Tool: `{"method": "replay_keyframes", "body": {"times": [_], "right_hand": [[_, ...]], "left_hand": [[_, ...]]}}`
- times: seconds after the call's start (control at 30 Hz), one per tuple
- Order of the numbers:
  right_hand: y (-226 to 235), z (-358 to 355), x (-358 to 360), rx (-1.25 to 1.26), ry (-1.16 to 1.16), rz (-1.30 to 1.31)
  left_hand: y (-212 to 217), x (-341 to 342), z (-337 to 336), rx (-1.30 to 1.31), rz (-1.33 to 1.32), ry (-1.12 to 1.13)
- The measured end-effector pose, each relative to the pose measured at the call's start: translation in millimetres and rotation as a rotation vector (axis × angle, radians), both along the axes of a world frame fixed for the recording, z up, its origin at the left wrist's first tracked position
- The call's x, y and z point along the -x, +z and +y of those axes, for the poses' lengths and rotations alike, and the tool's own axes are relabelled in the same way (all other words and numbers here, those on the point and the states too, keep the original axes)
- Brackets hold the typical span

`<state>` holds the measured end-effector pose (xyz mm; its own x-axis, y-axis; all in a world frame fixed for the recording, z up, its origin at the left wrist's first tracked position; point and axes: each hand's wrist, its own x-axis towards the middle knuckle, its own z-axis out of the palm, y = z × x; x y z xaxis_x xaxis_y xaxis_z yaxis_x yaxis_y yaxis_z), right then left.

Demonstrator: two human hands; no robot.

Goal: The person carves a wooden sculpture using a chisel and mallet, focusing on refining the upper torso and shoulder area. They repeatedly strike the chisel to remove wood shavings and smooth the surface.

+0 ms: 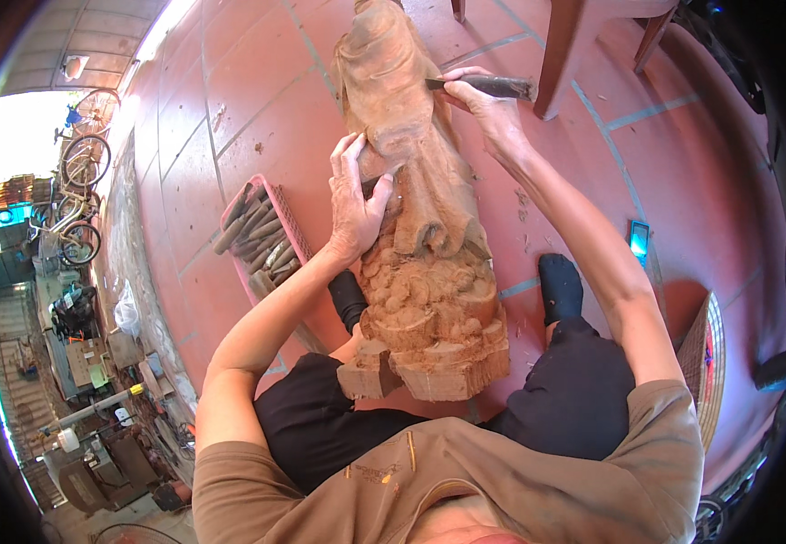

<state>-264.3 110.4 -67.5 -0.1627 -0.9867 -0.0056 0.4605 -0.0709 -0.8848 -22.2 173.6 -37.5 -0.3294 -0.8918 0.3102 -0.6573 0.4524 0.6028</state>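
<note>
A carved wooden statue [438,281] lies lengthwise on the floor between my legs, with smooth drapery folds on its far part and rougher rounded relief above a blocky base nearest me. My left hand [355,195] rests on the statue's left side, its fingers curved and the thumb spread apart on the wood. In my right hand [485,107] is a carving chisel [504,87] with a dark handle, held almost level across the right edge of the drapery. Its dark metal end points left, over the wood.
A pink basket [286,210] of several wooden-handled tools [262,231] stands to the left. Brown chair legs [561,59] rise at the far right. A phone-like device [639,242] with a lit screen lies on the red tiles. Bicycles [85,163] and workshop clutter line the left side.
</note>
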Motion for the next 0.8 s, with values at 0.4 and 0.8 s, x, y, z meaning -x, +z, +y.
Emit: {"method": "replay_keyframes", "body": {"times": [0.4, 0.8], "right_hand": [[12.3, -11.1, 24.9, 0.064, -0.026, 0.216], [24.1, 16.0, 0.1, 0.128, 0.016, 0.261]], "left_hand": [[-2.5, 0.3, -3.5, -0.007, 0.013, -0.014], [-2.0, 0.2, -2.4, 0.000, 0.026, -0.011]]}}
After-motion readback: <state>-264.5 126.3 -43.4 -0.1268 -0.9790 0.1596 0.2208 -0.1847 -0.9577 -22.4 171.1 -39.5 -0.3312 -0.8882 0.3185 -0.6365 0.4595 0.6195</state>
